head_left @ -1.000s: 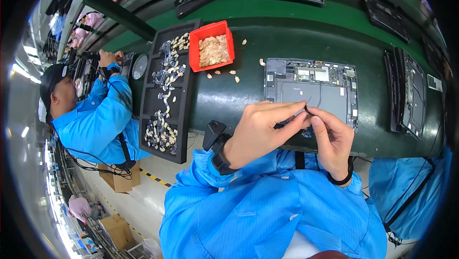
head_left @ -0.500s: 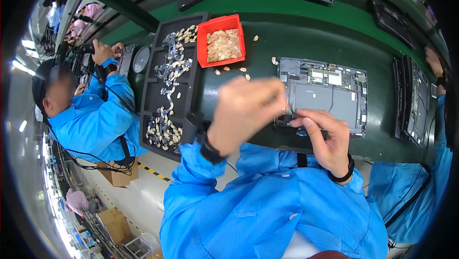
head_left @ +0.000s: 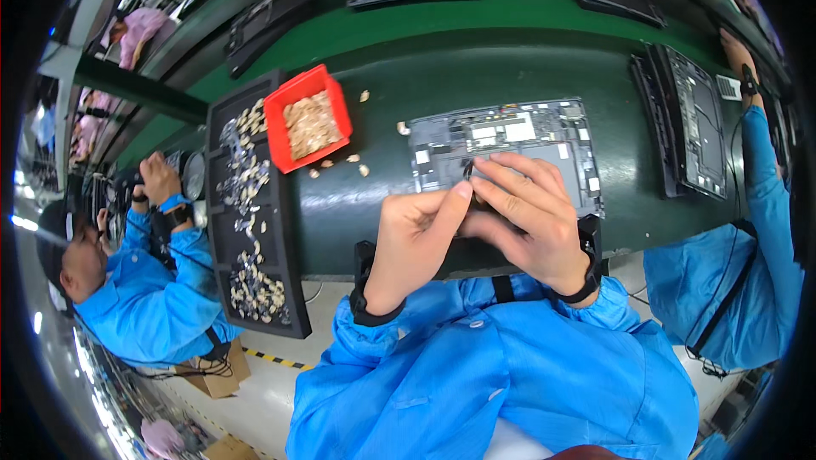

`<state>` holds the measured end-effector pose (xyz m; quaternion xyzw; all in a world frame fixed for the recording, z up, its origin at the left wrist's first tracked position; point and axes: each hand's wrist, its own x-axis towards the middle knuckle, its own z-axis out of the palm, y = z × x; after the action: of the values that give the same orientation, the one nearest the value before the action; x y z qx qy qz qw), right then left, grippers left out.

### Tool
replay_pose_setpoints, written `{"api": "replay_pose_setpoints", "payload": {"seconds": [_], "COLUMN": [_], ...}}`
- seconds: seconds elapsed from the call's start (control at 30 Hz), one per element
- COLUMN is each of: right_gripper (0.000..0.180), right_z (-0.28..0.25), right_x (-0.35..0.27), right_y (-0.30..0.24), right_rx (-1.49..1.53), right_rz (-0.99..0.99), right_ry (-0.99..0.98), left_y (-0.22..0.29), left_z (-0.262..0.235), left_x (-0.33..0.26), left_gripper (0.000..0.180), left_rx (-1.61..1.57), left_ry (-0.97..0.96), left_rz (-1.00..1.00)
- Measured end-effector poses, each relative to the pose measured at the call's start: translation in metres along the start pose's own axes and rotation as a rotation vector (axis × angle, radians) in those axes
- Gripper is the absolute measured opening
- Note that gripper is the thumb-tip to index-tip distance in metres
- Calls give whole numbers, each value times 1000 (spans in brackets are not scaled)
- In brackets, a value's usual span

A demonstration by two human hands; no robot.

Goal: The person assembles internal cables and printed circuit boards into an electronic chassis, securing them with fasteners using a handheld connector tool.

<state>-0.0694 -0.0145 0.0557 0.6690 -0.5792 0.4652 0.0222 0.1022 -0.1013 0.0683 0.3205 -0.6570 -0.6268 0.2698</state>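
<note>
My left hand (head_left: pixel 421 239) and my right hand (head_left: pixel 535 218) meet over the near side of an opened laptop base (head_left: pixel 544 127). Its circuit board and grey inner plate are exposed. Between the pinched fingertips of both hands is a small dark piece (head_left: pixel 467 169), mostly covered by the fingers, so its kind cannot be made out. My left thumb presses against the index finger. The fingers of my right hand curl around the piece from the other side. Part of the laptop's near edge lies hidden behind my hands.
A red bin (head_left: pixel 342 112) of beige pieces rests against a black compartment tray (head_left: pixel 293 290) of small flex cables. Loose beige pieces (head_left: pixel 364 169) lie on the green bench. Opened laptop units (head_left: pixel 693 120) stand right; others sit behind. Co-workers are at both sides.
My left hand, blurred before, has come down beside my right hand; their fingertips now meet over the laptop. The whole view has shifted, with the tray and bin now farther left.
</note>
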Motion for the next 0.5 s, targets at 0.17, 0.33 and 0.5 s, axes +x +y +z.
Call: {"api": "replay_pose_setpoints", "payload": {"seconds": [0.17, 0.33, 0.5], "right_gripper": [41, 18, 18], "right_z": [-24, -39, -69], "right_x": [-29, -40, -45], "right_y": [7, 22, 40], "right_rx": [787, 857, 803], "right_rz": [863, 745, 809], "right_ry": [59, 148, 429], "left_y": [0, 11, -3], "left_z": [32, 51, 41], "left_x": [6, 28, 92], "left_gripper": [19, 20, 52], "left_rx": [23, 175, 1029], "left_ry": [-187, -374, -121], "left_rz": [-6, 105, 663]}}
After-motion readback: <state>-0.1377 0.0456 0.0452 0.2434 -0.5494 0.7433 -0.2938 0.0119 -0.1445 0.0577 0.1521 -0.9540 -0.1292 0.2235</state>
